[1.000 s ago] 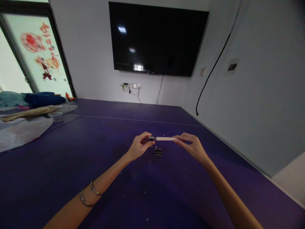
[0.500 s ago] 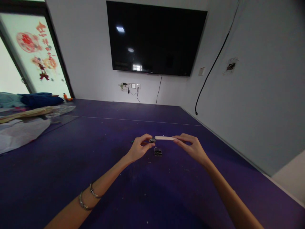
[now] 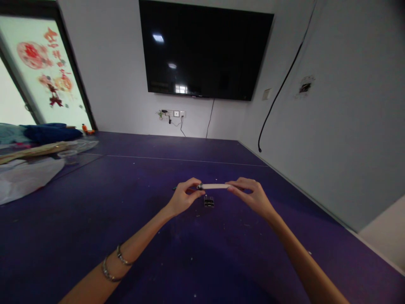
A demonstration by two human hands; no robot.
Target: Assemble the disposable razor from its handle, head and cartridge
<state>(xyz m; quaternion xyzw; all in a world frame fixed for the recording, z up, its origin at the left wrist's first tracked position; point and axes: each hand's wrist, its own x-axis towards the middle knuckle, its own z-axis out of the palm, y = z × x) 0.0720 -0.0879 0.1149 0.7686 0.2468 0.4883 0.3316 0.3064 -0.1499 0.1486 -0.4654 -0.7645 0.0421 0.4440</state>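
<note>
My left hand (image 3: 183, 199) pinches a small dark metallic piece (image 3: 199, 186) between thumb and fingers. Between my two hands runs a slim pale stick (image 3: 215, 186), level, its far end pinched by my right hand (image 3: 251, 195). The stick's left end meets the metallic piece; whether it sits inside or just against it I cannot tell. Just below them on the purple surface lies a small dark object with a clear-looking edge (image 3: 209, 202), too small to name. Behind my left hand the tip of a thin green thing (image 3: 175, 188) shows, mostly hidden.
The wide purple surface (image 3: 142, 236) carries scattered pale specks. At the far left lie a white plastic bag (image 3: 28, 179), folded blue cloth (image 3: 52, 133) and a small orange item (image 3: 85, 128). A black cable (image 3: 278, 93) hangs along the right wall; a television (image 3: 205, 50) hangs ahead.
My right hand has shifted slightly left, bringing the pale stick's left end from beside the metallic piece up to it and a little lower. My left hand stays nearly still.
</note>
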